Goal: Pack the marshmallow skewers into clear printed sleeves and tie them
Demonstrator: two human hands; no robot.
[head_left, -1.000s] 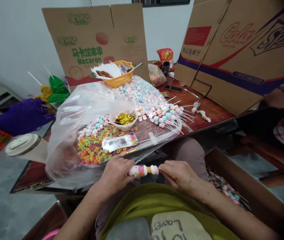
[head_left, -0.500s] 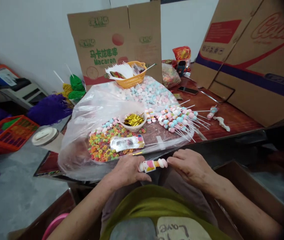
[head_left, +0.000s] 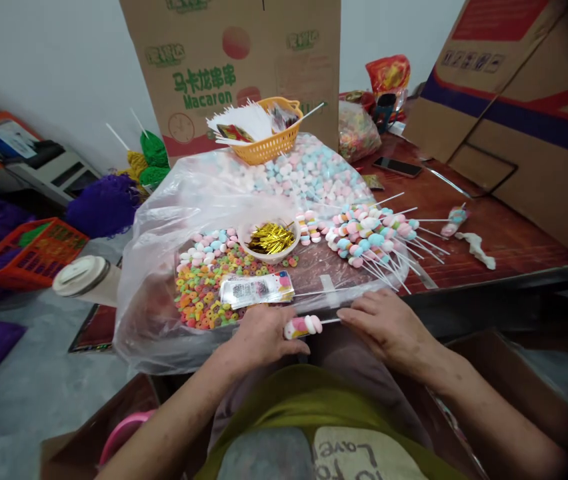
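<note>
My left hand is closed around a marshmallow skewer, its pink and white end poking out to the right. A small printed bag seems to cover part of it, though my fingers hide the rest. The fingers of my right hand pinch the skewer's white stick near the table's front edge. Just beyond my left hand lies a stack of printed silver bags on ring-shaped gummies. Past my right hand is a pile of marshmallow skewers, sticks pointing mostly right and toward me.
A bowl of gold twist ties stands mid-table on clear plastic sheeting. Behind it are loose marshmallows and a yellow basket of white sticks. A phone lies right. Cardboard boxes stand behind; a lidded cup is left.
The marshmallows have slid left into my left hand and the bag, so less of them shows. White stick now shows between them and my right fingers. The view has moved nearer the table.
</note>
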